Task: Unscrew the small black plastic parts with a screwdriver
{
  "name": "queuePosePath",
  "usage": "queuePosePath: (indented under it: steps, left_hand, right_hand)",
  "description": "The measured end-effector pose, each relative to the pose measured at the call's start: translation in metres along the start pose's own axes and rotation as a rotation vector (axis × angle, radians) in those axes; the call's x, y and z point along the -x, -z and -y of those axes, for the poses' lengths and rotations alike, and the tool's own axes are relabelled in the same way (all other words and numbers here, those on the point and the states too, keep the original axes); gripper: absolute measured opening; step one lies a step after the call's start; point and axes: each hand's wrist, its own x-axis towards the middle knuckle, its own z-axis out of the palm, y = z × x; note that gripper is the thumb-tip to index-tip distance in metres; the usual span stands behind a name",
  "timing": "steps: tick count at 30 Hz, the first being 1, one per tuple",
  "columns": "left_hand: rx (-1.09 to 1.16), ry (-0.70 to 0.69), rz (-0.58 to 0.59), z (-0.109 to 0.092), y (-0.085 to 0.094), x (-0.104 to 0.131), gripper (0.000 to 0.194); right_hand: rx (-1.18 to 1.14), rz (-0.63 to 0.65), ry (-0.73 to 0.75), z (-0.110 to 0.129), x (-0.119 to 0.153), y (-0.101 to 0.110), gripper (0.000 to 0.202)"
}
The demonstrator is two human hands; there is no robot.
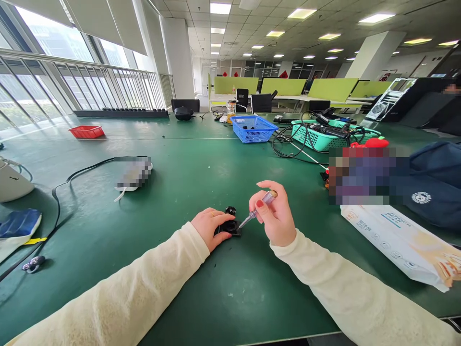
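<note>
My left hand (212,228) is closed around a small flat black part (233,227) lying on the green table, thumb at its near edge and fingers across its far side. In my right hand (274,215) is a screwdriver (264,201) with a clear handle, pinched between thumb and fingers. It slants down to the left, and its tip meets or nearly meets the right end of the black part. Just beyond the part is a small shiny black round piece (230,210); I cannot tell whether the two are joined.
On the right lie a white packet (396,245) and a dark blue bag (437,182). Farther back stand a blue basket (254,129), a teal basket (317,138) with cables and a red tray (86,132). A black strap (59,206) runs along the left side.
</note>
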Motion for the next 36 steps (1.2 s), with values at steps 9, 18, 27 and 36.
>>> queuePosePath:
  steps: [9, 18, 27, 36]
  left_hand:
    - [0.012, -0.024, 0.025, 0.001, 0.001, -0.002, 0.041]
    - [0.02, -0.032, -0.087, -0.001, -0.002, 0.003, 0.034]
    - [-0.151, 0.182, -0.282, -0.006, 0.004, 0.0, 0.04]
    - [-0.441, 0.379, -0.063, -0.008, 0.001, 0.002, 0.037]
  right_hand:
    - [0.105, 0.264, 0.096, 0.001, 0.005, 0.001, 0.027]
    - [0.072, -0.05, 0.016, 0.003, -0.001, 0.003, 0.036]
    - [0.124, -0.275, -0.092, -0.013, -0.014, 0.01, 0.039]
    - [0.171, -0.207, -0.14, -0.018, -0.01, 0.007, 0.038]
